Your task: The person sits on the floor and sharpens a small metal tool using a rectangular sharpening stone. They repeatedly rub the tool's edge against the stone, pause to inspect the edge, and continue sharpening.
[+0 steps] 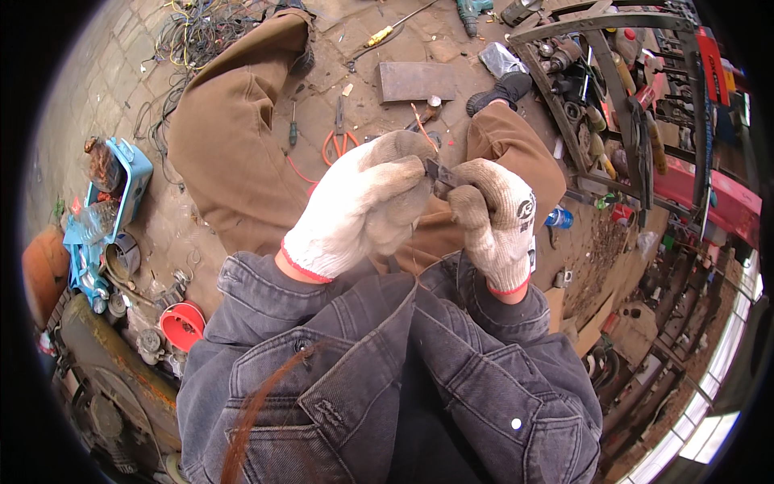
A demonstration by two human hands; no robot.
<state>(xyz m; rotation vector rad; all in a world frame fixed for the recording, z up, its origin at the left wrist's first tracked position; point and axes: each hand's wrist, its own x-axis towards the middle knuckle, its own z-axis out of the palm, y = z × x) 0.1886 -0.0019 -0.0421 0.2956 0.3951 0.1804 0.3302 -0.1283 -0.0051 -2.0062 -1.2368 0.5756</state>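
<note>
Both hands wear white knit work gloves with red cuffs and meet above my lap. My left hand [363, 202] is closed at the left end of a small dark metal piece [439, 176]. My right hand [492, 218] has its fingers curled on the other end of that piece. A thin orange wire [419, 115] sticks up just behind my left fingers; whether they hold it is hidden. Beyond them on the paving lie orange-handled scissors or snips [340, 148], a green-handled screwdriver [293, 137], a tool with a metal head [432, 109] and a flat metal plate [415, 81].
Tangled cables [197, 36] lie at upper left. A blue crate [129, 177], a red bowl [181, 323] and rusty metal parts [121, 379] crowd the left. A cluttered metal rack [605, 121], a pink box [726, 210] and a blue bottle [560, 218] are on the right.
</note>
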